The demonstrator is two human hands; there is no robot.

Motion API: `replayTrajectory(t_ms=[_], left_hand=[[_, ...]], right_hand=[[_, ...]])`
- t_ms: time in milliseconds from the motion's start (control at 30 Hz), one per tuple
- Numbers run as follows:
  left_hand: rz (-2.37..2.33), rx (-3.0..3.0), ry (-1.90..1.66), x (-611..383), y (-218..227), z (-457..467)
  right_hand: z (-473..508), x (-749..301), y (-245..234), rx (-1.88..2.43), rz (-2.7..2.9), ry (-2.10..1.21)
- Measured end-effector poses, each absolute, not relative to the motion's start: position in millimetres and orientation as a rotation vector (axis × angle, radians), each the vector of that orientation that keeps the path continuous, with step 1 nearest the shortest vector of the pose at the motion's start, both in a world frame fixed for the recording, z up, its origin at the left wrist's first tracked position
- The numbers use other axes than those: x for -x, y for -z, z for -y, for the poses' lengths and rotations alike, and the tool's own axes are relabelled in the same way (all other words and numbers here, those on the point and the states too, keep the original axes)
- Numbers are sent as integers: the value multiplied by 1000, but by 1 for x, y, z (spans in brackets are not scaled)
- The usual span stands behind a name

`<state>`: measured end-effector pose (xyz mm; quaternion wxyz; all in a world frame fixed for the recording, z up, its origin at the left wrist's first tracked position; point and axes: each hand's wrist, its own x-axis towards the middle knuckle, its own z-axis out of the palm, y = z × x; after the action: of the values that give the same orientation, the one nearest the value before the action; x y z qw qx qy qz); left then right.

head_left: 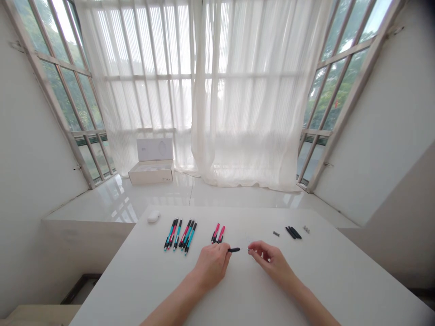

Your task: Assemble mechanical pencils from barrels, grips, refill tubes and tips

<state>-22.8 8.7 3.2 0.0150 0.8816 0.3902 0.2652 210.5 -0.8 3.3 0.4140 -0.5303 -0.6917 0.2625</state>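
Left hand [212, 265] pinching black pen piece [234, 249], just below pink pens [218, 233]; right hand [270, 260] right of them, fingertips gripping thin pale rod [248, 238]

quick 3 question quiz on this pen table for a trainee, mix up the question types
1. True or false: the left hand holds a black pen part.
2. Multiple choice: what lies near the far left corner of the table? A) a white case B) a red cup C) scissors
3. Short answer: which hand is nearer the loose black parts at the far side of the table?

Key: 1 true. 2 A. 3 the right hand.
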Motion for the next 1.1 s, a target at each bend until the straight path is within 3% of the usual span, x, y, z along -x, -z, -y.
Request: replayTrajectory(t_ms=[1100], left_hand=[[-1099, -2867, -733, 23, -8, -7]], right_hand=[[15, -191, -1, 1287, 1871, -550]])
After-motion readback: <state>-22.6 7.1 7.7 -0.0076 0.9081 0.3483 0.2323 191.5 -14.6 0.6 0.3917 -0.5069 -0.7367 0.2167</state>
